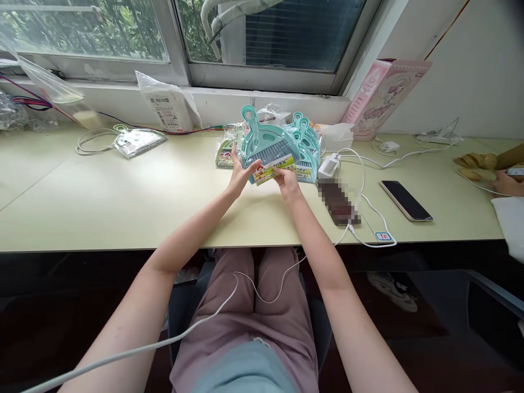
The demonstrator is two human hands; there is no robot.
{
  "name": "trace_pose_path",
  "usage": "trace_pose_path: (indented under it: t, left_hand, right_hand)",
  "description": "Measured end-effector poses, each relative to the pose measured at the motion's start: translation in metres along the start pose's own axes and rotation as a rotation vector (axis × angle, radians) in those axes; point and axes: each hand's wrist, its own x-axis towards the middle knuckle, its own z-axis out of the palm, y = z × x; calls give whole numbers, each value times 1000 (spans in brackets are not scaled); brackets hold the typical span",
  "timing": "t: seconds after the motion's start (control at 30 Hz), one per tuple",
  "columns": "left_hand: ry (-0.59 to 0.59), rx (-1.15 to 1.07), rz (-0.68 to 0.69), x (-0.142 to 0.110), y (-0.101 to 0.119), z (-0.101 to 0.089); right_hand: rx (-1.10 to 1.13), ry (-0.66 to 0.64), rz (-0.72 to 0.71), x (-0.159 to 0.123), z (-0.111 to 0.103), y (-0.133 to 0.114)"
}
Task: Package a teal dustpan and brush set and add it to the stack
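A teal dustpan and brush set (266, 139) in clear wrap, with a yellow and white label (275, 169), is held up above the table between my two hands. My left hand (240, 173) grips its left side, thumb on the front and fingers partly behind it. At the lower right, my right hand (286, 183) pinches the label's edge with the thumb in front. Behind it to the right lie more teal dustpan sets (309, 144), overlapping. A pale green wrapped set (224, 153) shows partly at the left, mostly covered.
Right of my hands, a charger (328, 165), white cables, a blurred phone (339, 202) and another phone (405, 201) lie on the table (123, 202). A pink box (387, 98) leans at the wall. A wrapped packet (139, 141) lies left. Another person's hand (507, 183) shows far right.
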Motion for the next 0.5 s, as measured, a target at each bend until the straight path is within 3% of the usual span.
trace_pose_path:
  t: [0.17,0.33,0.5]
  left_hand:
    - [-57,14,79,1,-8,1]
    - [-97,2,74,1,-19,3]
    - [-114,133,96,-6,-19,9]
  right_hand:
    - [28,40,33,0,2,-1]
    - [63,104,57,4,4,-2]
    - [103,171,61,10,0,-1]
